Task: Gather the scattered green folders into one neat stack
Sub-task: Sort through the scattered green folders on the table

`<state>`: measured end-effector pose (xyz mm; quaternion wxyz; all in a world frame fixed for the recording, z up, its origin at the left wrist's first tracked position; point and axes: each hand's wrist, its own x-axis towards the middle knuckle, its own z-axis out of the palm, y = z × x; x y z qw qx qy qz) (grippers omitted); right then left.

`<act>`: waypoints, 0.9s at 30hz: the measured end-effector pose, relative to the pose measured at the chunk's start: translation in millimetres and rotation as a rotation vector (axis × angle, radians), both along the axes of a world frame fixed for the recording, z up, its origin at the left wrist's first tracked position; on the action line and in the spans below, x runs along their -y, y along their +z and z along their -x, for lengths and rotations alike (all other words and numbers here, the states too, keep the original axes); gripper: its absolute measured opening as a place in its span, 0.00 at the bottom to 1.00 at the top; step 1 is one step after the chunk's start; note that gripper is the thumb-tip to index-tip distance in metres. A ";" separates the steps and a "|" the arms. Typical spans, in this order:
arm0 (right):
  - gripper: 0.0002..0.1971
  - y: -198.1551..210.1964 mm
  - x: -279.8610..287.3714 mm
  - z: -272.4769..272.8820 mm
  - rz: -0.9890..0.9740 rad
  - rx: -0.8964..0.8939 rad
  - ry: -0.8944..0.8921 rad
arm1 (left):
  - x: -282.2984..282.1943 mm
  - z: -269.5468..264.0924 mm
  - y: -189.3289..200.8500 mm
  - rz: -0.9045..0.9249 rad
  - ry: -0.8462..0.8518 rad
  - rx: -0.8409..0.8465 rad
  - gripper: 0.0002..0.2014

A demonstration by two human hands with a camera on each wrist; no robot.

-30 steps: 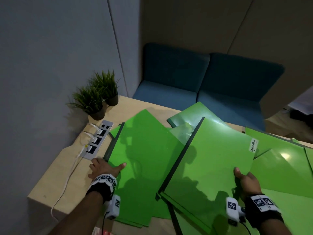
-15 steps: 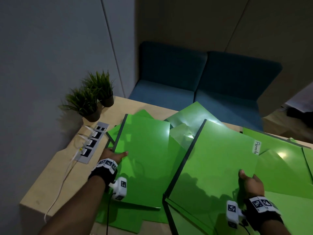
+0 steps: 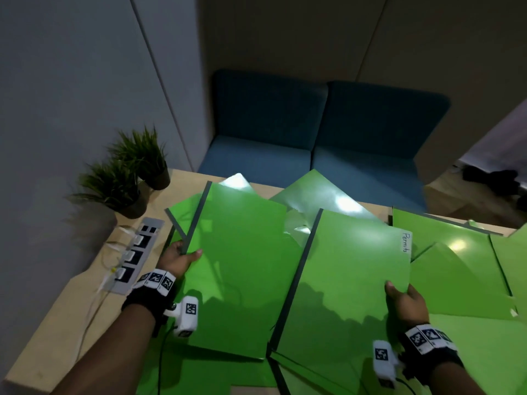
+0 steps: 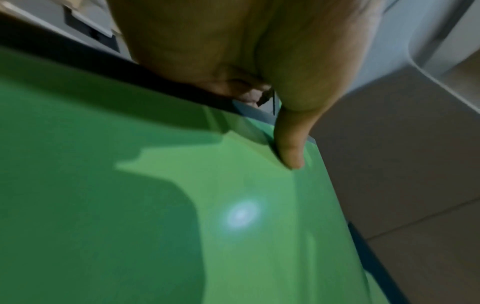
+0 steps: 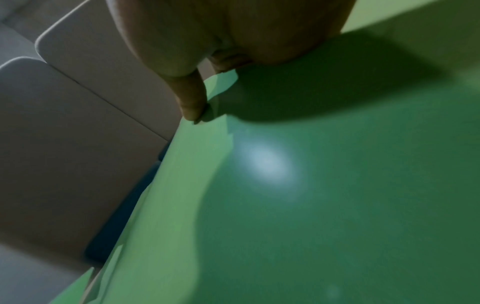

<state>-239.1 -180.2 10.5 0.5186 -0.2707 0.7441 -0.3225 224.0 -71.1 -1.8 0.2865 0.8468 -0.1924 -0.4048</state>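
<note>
Several green folders lie overlapping across the wooden table (image 3: 65, 332). My left hand (image 3: 178, 256) grips the dark spine edge of one green folder (image 3: 239, 269), thumb on top, and holds it raised and tilted above the pile. In the left wrist view my left hand (image 4: 272, 115) pinches that folder (image 4: 155, 205) with the thumb on its face. My right hand (image 3: 405, 300) holds the right edge of the folder labelled "Permits" (image 3: 348, 280), thumb on top. In the right wrist view the right hand (image 5: 207, 86) pinches the Permits folder (image 5: 337, 185) at its edge. More folders (image 3: 462, 280) lie at the right.
Two small potted plants (image 3: 125, 178) stand at the table's far left corner. A power strip (image 3: 134, 255) with white cables lies beside my left hand. A blue sofa (image 3: 328, 143) sits beyond the table's far edge. A grey wall runs along the left.
My left hand has lifted its folder off the pile and swung it upward and to the right, toward the Permits folder. My right hand keeps its hold on the Permits folder.
</note>
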 end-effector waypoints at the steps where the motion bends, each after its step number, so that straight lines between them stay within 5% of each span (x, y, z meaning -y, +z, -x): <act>1: 0.25 -1.0 2.1 2.3 -0.009 0.016 -0.009 | -1.2 -0.6 5.2 0.040 0.018 0.025 0.24; 4: 0.34 -1.8 -0.3 7.4 -0.026 0.110 -0.048 | -4.4 -7.5 32.6 0.162 0.097 0.169 0.21; 11: 0.38 7.4 -5.9 14.5 0.018 0.166 0.027 | 7.4 -29.0 98.9 0.587 0.206 0.379 0.17; 18: 0.38 16.8 -5.7 34.8 0.097 0.091 0.113 | 12.9 73.1 108.6 0.677 -0.060 0.110 0.07; 24: 0.36 26.8 -0.7 82.0 0.128 0.026 0.100 | 20.5 66.8 141.7 0.756 -0.111 0.132 0.14; 27: 0.37 31.6 -0.6 85.4 0.129 0.048 0.060 | 34.6 71.8 153.5 0.835 -0.071 -0.005 0.14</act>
